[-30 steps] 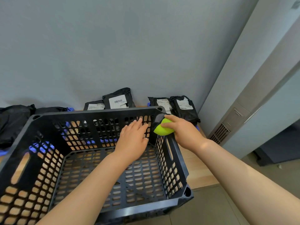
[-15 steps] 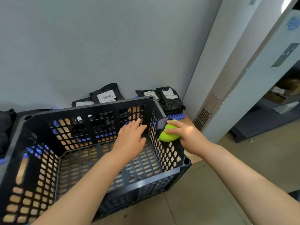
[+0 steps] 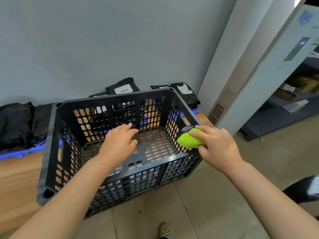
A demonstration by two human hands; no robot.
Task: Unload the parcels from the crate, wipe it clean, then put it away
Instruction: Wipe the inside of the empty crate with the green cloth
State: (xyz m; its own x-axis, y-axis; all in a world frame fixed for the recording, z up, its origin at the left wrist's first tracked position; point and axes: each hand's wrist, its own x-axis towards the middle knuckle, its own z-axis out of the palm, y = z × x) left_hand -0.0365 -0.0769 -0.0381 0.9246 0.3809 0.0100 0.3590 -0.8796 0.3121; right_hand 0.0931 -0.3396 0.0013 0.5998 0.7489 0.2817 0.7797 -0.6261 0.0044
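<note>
A black perforated plastic crate (image 3: 51, 135) with nothing in it stands on a low wooden platform (image 3: 19, 178), its near right corner out over the floor. My left hand (image 3: 119, 144) reaches inside with fingers spread, hovering over the crate's floor. My right hand (image 3: 217, 149) grips a lime-green sponge (image 3: 188, 140) and presses it against the rim at the crate's right wall. Black parcels with white labels (image 3: 123, 87) (image 3: 185, 94) lean against the wall behind the crate. More black parcels (image 3: 15, 123) lie at the left.
A blue mat (image 3: 22, 152) lies under the parcels. A white column with a vent (image 3: 217, 112) stands at the right. Beyond it are dark shelves (image 3: 293, 107) holding boxes. The tiled floor (image 3: 198, 204) lies below, with a shoe (image 3: 164, 230) at the bottom edge.
The view has pulled back and turned right. My right hand slid the sponge along the crate's right rim toward me. My left hand stays inside the crate.
</note>
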